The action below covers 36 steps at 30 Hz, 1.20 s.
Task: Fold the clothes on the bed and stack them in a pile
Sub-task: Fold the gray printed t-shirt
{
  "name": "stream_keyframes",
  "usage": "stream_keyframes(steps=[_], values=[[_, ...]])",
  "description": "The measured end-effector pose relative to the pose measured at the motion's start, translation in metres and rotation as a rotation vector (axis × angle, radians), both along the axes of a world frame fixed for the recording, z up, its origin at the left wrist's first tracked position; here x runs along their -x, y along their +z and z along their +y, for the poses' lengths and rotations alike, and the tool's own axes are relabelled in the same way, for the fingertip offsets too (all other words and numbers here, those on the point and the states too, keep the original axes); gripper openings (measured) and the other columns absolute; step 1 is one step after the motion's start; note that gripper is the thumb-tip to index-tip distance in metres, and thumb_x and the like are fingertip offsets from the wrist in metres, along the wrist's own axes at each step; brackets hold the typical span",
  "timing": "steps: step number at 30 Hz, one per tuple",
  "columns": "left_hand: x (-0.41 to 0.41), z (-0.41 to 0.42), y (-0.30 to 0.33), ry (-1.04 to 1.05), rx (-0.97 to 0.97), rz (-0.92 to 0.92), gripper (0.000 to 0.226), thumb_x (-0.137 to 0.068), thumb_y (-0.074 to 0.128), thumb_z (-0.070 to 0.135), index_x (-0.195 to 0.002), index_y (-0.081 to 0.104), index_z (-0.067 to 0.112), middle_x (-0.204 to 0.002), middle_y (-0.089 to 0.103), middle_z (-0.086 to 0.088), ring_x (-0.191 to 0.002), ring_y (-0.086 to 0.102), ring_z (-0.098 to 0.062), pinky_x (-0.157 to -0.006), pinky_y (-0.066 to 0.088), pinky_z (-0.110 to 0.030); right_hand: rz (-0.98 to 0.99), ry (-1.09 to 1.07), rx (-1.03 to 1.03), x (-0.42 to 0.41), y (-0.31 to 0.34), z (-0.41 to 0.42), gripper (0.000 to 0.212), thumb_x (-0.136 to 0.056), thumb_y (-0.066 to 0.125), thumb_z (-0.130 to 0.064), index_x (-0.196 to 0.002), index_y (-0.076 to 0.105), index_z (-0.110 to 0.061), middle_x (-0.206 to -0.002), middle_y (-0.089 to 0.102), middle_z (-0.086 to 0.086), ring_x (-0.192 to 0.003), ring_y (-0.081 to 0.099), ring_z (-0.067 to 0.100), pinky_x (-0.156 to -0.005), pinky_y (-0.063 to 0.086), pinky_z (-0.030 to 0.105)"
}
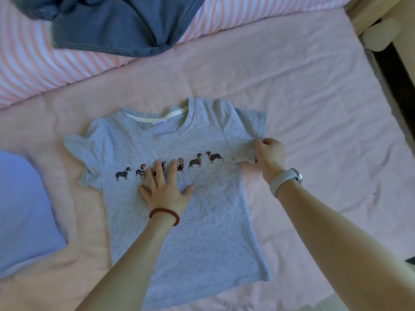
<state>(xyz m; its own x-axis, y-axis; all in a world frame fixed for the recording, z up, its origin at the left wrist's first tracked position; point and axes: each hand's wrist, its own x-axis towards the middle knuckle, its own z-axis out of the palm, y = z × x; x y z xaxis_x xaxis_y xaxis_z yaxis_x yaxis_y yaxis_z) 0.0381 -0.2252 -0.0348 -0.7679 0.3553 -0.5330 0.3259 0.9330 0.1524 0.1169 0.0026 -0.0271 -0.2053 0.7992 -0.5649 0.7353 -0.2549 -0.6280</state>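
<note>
A grey T-shirt (197, 232) with a row of small dogs printed across the chest lies face up on the pink sheet (314, 97), neckline away from me. My left hand (165, 187), with a red bead bracelet, presses flat on the chest, fingers spread over the print. My right hand (269, 153), with a white watch band on the wrist, pinches the edge of the shirt's right sleeve (244, 131). The left sleeve (76, 147) lies spread out flat.
A dark blue garment (116, 25) lies crumpled on the pink-and-white striped duvet (33, 63) at the top left. A light blue cloth (24, 209) lies at the left edge. The bed's edge and a dark gap (395, 70) run down the right side.
</note>
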Motion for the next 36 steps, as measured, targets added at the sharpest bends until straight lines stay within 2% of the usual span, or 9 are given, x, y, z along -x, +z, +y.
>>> stream_keyframes(steps=[4, 8, 15, 20, 22, 25, 27, 31, 36], values=[[0.002, 0.0, 0.001, -0.105, 0.009, 0.099, 0.078, -0.08, 0.052, 0.06, -0.144, 0.015, 0.037, -0.155, -0.004, -0.001, -0.14, -0.009, -0.028, -0.109, 0.007, -0.058, 0.111, -0.142, 0.043, 0.023, 0.004, 0.01, 0.037, -0.084, 0.053, -0.027, -0.054, 0.035, -0.015, -0.052, 0.029, -0.001, -0.048, 0.028, 0.016, -0.042, 0.024, 0.021], [0.009, 0.003, 0.0, -0.212, 0.014, 0.088, 0.081, -0.082, 0.048, 0.062, -0.146, 0.007, 0.036, -0.155, -0.01, 0.001, -0.14, -0.012, -0.026, -0.11, 0.004, -0.058, 0.138, -0.112, 0.094, 0.043, 0.009, 0.03, 0.023, -0.084, 0.054, -0.028, -0.068, 0.05, -0.011, -0.062, 0.043, 0.003, -0.058, 0.042, 0.019, -0.052, 0.033, 0.027], [0.02, 0.035, -0.001, -0.455, -0.096, 0.084, 0.072, -0.089, 0.039, 0.057, -0.147, -0.001, 0.037, -0.156, -0.015, 0.002, -0.142, -0.015, -0.026, -0.11, 0.001, -0.058, 0.162, 0.027, -0.237, 0.028, 0.011, 0.033, 0.029, -0.092, 0.037, -0.021, -0.065, 0.035, -0.027, -0.061, 0.043, -0.01, -0.053, 0.04, 0.004, -0.041, 0.028, 0.012], [0.046, 0.073, -0.004, -0.567, -0.116, 0.096, 0.065, -0.094, 0.028, 0.052, -0.147, -0.006, 0.035, -0.156, -0.016, 0.004, -0.142, -0.017, -0.021, -0.11, -0.003, -0.057, 0.136, 0.152, -0.152, 0.013, 0.005, 0.01, 0.025, -0.09, 0.051, -0.042, -0.099, 0.049, -0.019, -0.081, 0.055, -0.007, -0.07, 0.053, 0.011, -0.062, 0.044, 0.025], [0.059, 0.093, -0.005, -0.623, -0.125, 0.097, 0.061, -0.096, 0.025, 0.049, -0.147, -0.005, 0.035, -0.156, -0.014, 0.005, -0.142, -0.017, -0.018, -0.11, -0.007, -0.057, 0.08, 0.201, -0.089, 0.013, 0.002, 0.006, 0.035, -0.085, 0.056, -0.039, -0.106, 0.049, -0.011, -0.087, 0.057, -0.003, -0.077, 0.054, 0.017, -0.065, 0.045, 0.03], [0.076, 0.121, -0.007, -0.724, -0.08, 0.065, 0.057, -0.097, 0.018, 0.05, -0.146, -0.006, 0.037, -0.157, -0.011, 0.006, -0.143, -0.015, -0.017, -0.11, -0.006, -0.056, -0.059, 0.253, -0.151, 0.018, 0.0, 0.007, 0.01, -0.09, 0.044, -0.02, -0.091, 0.042, -0.01, -0.076, 0.051, 0.0, -0.071, 0.048, 0.024, -0.056, 0.033, 0.03], [0.082, 0.135, -0.011, -0.744, 0.0, 0.066, 0.059, -0.094, 0.016, 0.057, -0.145, -0.009, 0.041, -0.156, -0.013, 0.006, -0.143, -0.015, -0.019, -0.109, -0.004, -0.059, -0.067, 0.225, -0.248, 0.022, 0.001, 0.01, 0.003, -0.094, 0.034, -0.014, -0.091, 0.036, -0.013, -0.087, 0.053, 0.007, -0.071, 0.043, 0.026, -0.06, 0.03, 0.032], [0.085, 0.148, -0.016, -0.727, 0.062, 0.061, 0.069, -0.088, 0.017, 0.068, -0.144, -0.012, 0.041, -0.156, -0.015, 0.006, -0.143, -0.014, -0.022, -0.108, -0.003, -0.062, -0.121, 0.343, -0.403, 0.021, 0.001, 0.016, 0.021, -0.094, 0.031, -0.009, -0.109, 0.045, -0.01, -0.104, 0.05, 0.013, -0.07, 0.047, 0.033, -0.059, 0.028, 0.034], [0.094, 0.124, 0.001, -0.574, -0.304, 0.119, 0.053, -0.096, 0.042, 0.033, -0.146, 0.025, 0.025, -0.155, 0.02, -0.001, -0.144, 0.01, -0.019, -0.113, 0.003, -0.052, -0.016, 0.598, -0.741, 0.018, 0.016, 0.003, 0.029, -0.096, 0.044, -0.024, -0.118, 0.06, -0.014, -0.092, 0.055, 0.015, -0.053, 0.052, 0.035, -0.048, 0.034, 0.033]])
